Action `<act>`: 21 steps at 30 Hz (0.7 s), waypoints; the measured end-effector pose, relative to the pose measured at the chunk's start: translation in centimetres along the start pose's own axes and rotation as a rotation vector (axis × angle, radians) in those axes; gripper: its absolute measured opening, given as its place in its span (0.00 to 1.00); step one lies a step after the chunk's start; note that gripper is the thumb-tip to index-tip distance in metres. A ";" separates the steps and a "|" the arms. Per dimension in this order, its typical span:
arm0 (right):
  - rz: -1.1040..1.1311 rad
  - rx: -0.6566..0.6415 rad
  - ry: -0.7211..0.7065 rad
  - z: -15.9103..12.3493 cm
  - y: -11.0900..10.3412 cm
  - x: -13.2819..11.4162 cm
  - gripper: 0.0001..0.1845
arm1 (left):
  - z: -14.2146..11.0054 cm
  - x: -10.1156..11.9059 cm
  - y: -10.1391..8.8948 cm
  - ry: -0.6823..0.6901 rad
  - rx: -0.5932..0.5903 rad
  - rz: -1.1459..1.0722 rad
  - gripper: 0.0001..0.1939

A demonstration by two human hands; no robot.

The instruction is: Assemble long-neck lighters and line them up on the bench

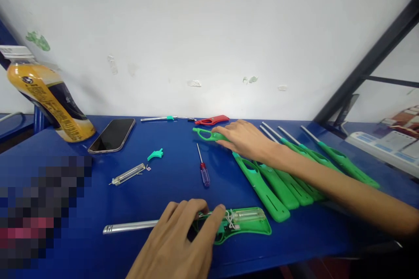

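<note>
phone (111, 135), bottle (49, 93), small screwdriver (203, 170)

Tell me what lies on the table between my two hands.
In the head view, a small red-handled screwdriver lies on bare blue table between left hand and right hand.

An opened green lighter (242, 223) lies flat at the near edge of the blue surface (81, 244), its clear fuel tube and wires showing, its silver nozzle pointing left. Farther back, a green shell half (207, 134) lies flat beside a red one (212, 120).
</note>
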State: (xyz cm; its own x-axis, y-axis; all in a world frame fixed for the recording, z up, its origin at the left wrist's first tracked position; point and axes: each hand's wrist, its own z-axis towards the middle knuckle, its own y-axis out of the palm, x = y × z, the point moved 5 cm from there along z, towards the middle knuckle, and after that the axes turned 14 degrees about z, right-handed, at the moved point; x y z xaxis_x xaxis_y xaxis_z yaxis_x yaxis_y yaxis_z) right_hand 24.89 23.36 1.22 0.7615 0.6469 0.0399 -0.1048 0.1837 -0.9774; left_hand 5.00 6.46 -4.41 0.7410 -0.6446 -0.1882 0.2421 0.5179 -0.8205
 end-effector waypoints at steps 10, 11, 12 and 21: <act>0.271 0.118 -0.115 -10.8 -4.9 -5.8 0.17 | 0.4 -3.8 -4.4 -0.358 0.276 -0.074 0.14; 0.299 0.106 -0.127 -11.6 -4.6 -6.6 0.17 | 0.4 -4.0 -4.5 -0.368 0.273 -0.067 0.15; 0.322 0.109 -0.117 -12.2 -4.2 -7.2 0.16 | 0.4 -4.1 -4.4 -0.364 0.257 -0.061 0.16; 0.435 0.083 -0.107 -13.3 -2.3 -9.5 0.17 | 0.1 -3.2 -1.5 -0.136 0.011 -0.059 0.17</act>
State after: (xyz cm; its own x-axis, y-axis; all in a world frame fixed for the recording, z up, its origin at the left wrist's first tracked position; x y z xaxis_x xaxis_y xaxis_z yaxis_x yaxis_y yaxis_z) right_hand 26.44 6.91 0.36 0.5651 0.7493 -0.3452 -0.4544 -0.0666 -0.8883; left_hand 2.35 7.86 -2.51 0.8030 -0.5925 -0.0643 0.2939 0.4876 -0.8221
